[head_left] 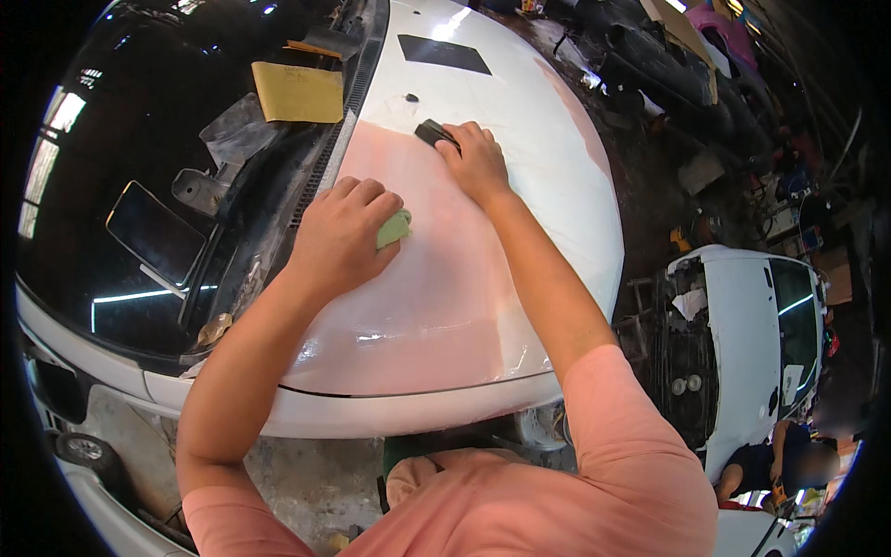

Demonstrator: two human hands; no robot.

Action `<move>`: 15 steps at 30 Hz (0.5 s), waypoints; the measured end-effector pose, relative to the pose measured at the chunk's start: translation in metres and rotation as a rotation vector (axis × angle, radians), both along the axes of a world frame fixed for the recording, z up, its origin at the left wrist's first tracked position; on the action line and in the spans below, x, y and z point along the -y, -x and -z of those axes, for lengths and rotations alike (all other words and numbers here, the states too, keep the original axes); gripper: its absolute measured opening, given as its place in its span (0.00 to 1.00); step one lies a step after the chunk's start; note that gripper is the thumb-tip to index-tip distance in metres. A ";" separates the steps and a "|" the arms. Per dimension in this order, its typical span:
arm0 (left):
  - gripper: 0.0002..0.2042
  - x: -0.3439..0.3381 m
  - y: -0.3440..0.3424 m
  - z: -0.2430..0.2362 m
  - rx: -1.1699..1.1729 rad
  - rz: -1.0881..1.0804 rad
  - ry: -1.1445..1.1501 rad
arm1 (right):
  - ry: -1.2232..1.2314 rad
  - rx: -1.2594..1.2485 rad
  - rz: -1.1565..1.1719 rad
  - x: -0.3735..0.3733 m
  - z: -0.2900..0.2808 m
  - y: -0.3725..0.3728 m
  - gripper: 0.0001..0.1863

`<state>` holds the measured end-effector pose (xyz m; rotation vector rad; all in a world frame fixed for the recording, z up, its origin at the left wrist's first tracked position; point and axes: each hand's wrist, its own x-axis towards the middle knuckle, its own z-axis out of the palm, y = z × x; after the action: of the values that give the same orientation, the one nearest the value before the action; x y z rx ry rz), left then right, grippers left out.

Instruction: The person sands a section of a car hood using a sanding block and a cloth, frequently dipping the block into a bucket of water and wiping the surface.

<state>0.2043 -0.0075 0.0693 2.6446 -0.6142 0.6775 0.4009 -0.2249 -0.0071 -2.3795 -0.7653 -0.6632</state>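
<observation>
My left hand (342, 234) is closed around a light green sponge (394, 229) over the pinkish, wet-looking patch (418, 297) of a white car hood (561, 218). Farther up the hood, my right hand (477, 165) grips a black sanding block (432, 133), which rests at the upper edge of that patch. The block's underside is hidden. A dark rectangular sheet (445, 54) lies flat on the white paint beyond it.
On the windshield at left lie a yellow sheet (299, 93), a clear plastic piece (237, 128) and a phone (156, 232). Another white car (742, 343) with an exposed front stands at right. Near it, a person in dark clothes (756, 464) is low down. Dark car parts (659, 79) are piled beyond the hood.
</observation>
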 end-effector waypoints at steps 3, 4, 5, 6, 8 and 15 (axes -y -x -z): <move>0.18 -0.015 0.004 0.011 -0.006 -0.087 0.008 | 0.028 -0.111 -0.116 -0.007 0.016 0.080 0.18; 0.18 -0.020 0.005 0.014 0.002 -0.125 0.025 | 0.081 -0.080 -0.156 0.000 0.021 0.120 0.18; 0.19 -0.020 0.004 0.012 0.016 -0.148 0.040 | 0.132 -0.042 -0.178 0.012 0.021 0.159 0.19; 0.19 -0.021 0.003 0.014 0.012 -0.167 0.043 | 0.098 -0.066 -0.225 0.021 0.016 0.196 0.20; 0.19 -0.019 0.000 0.013 0.013 -0.197 0.046 | 0.072 -0.052 -0.277 0.028 0.009 0.208 0.20; 0.18 0.000 -0.002 0.009 -0.044 -0.202 -0.073 | 0.001 0.055 -0.079 0.000 0.002 0.001 0.16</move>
<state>0.2065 -0.0079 0.0605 2.8076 -0.3693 0.6615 0.3995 -0.2244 -0.0090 -2.3271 -0.8781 -0.6979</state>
